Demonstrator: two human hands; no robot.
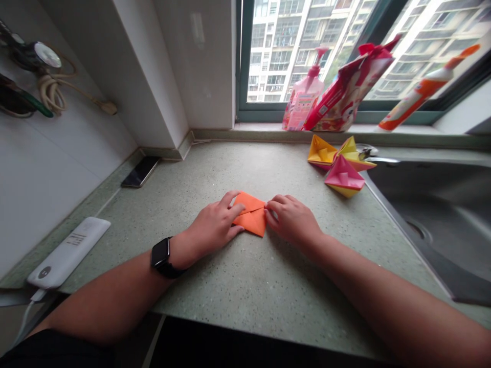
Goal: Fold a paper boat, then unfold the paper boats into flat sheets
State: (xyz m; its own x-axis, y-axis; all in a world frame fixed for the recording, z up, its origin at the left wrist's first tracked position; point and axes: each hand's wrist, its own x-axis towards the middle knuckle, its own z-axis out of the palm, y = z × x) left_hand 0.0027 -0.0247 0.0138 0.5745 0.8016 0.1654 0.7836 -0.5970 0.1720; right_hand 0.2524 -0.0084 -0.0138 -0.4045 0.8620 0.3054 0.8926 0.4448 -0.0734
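Bare forearms reached over the near edge of the speckled green bench, a black watch strapped on at the left. Folded orange paper lay flat mid-bench, between the 2 hands. The left hand rested with fingers spread over the paper's left side, while the right hand pinched its right corner. Farther right, beside the sink, sat a yellow-and-pink origami piece. On the left lay a white power bank and, farther away, a dark phone. On the far sill stood a pink pump bottle, a red bag and an orange-and-white bottle.
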